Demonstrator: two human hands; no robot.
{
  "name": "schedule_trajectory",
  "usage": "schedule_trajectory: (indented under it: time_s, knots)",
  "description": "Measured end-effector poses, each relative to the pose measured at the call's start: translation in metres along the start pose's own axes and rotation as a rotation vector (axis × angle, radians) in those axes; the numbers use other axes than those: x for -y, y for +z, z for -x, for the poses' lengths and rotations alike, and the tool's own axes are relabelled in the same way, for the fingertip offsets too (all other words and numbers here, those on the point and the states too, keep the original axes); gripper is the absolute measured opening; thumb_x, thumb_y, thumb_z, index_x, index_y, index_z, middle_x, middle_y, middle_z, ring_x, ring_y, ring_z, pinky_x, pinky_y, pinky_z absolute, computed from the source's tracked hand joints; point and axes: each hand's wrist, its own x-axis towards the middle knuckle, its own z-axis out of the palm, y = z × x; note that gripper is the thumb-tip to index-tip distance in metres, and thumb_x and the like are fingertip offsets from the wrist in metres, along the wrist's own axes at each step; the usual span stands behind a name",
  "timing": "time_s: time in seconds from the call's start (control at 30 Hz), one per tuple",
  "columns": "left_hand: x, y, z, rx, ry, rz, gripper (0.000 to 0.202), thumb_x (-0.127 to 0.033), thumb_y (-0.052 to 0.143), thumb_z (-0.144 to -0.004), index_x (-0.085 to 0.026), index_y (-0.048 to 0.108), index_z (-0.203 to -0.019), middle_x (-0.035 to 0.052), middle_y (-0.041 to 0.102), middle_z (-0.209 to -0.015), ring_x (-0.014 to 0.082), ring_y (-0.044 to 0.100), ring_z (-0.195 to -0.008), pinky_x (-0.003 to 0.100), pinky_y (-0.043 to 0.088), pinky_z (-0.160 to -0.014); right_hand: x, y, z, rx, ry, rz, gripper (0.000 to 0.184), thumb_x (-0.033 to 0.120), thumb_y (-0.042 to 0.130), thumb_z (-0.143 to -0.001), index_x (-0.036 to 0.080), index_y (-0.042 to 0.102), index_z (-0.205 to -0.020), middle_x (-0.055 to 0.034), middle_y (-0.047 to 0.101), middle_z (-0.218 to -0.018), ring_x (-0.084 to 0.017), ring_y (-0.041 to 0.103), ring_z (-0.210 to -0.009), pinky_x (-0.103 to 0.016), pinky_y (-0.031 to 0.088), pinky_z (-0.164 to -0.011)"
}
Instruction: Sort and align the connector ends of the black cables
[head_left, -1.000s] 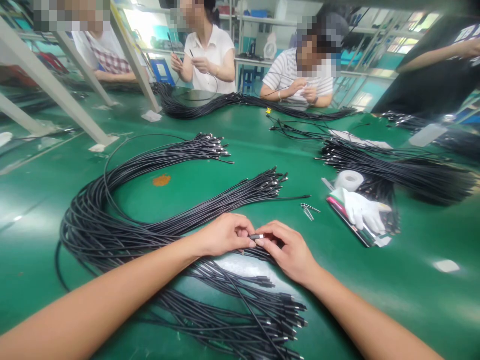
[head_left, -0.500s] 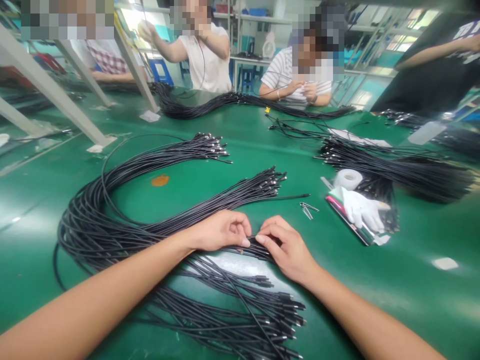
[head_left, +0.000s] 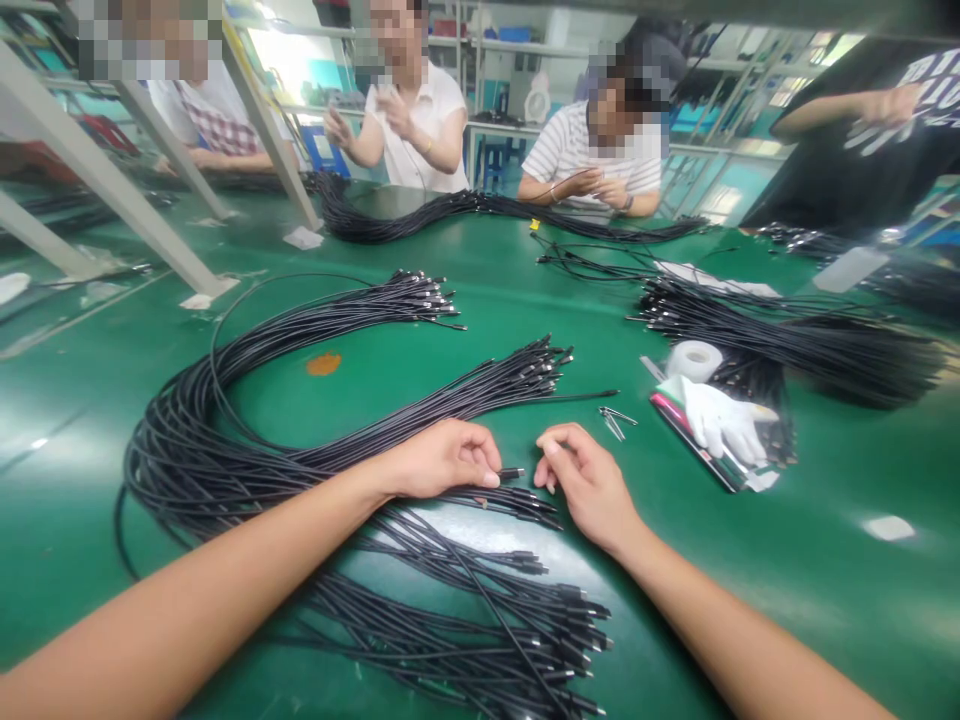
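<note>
My left hand point(head_left: 454, 462) pinches a black USB cable point(head_left: 513, 473) just behind its plug, whose metal tip points right. A short gap separates the plug from my right hand point(head_left: 589, 485), whose fingers are curled with thumb and forefinger together; whatever is between them is hidden. Below both hands lie several cable ends point(head_left: 525, 508) with dark tips. A larger group of plugs point(head_left: 574, 630) spreads out nearer to me. Behind my left wrist, the looped cable bundle point(head_left: 420, 420) ends in black plugs, and its body curves away to the left.
Small metal pins point(head_left: 616, 420), a white tape roll point(head_left: 694, 360) and a white glove point(head_left: 716, 412) lie right of my hands on the green table point(head_left: 825, 560). More cables point(head_left: 787, 340) lie beyond. Slanted posts point(head_left: 142, 190) stand at left. Several co-workers sit or stand opposite.
My right hand has moved right, off the cable, and its fingers have curled. The plug in my left hand is now exposed. Co-workers across the table have shifted their hands.
</note>
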Motion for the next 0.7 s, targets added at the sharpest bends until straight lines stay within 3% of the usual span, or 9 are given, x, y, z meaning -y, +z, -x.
schedule_trajectory:
  time_s: [0.2, 0.37, 0.57, 0.7]
  knots:
    - [-0.002, 0.003, 0.003, -0.007, 0.012, -0.064, 0.031, -0.032, 0.081, -0.071, -0.013, 0.066, -0.089, -0.0015, 0.062, -0.067, 0.0117, 0.058, -0.063, 0.023, 0.041, -0.06, 0.0, 0.0, -0.002, 0.064, 0.034, -0.011, 0.023, 0.041, 0.058, -0.092, 0.02, 0.055, -0.099, 0.001, 0.064, -0.063, -0.014, 0.054, -0.054, -0.026, 0.042, -0.056]
    - [-0.014, 0.004, 0.012, 0.01, 0.013, -0.222, 0.034, -0.032, 0.081, -0.071, -0.015, 0.068, -0.098, -0.0006, 0.061, -0.082, 0.0129, 0.057, -0.075, 0.024, 0.045, -0.069, 0.0, 0.003, -0.003, 0.065, -0.037, 0.016, 0.015, 0.035, 0.056, -0.093, 0.02, 0.057, -0.094, 0.0016, 0.062, -0.066, -0.014, 0.06, -0.059, -0.026, 0.044, -0.059]
    - [-0.044, 0.009, 0.028, -0.007, -0.002, -0.659, 0.027, -0.033, 0.072, -0.079, -0.021, 0.066, -0.103, 0.0021, 0.065, -0.096, 0.0184, 0.059, -0.087, 0.028, 0.045, -0.078, 0.003, 0.006, -0.003, 0.058, -0.126, 0.05, 0.012, 0.028, 0.053, -0.094, 0.019, 0.059, -0.088, 0.0015, 0.058, -0.074, -0.013, 0.062, -0.064, -0.026, 0.046, -0.063]
    - [-0.047, 0.014, 0.038, -0.037, -0.049, -0.985, 0.026, -0.025, 0.069, -0.078, -0.022, 0.064, -0.103, 0.0033, 0.067, -0.101, 0.0228, 0.06, -0.092, 0.03, 0.041, -0.079, 0.003, 0.007, -0.005, 0.053, -0.162, 0.058, 0.013, 0.024, 0.051, -0.094, 0.019, 0.059, -0.085, 0.0007, 0.056, -0.082, -0.012, 0.062, -0.065, -0.026, 0.046, -0.063]
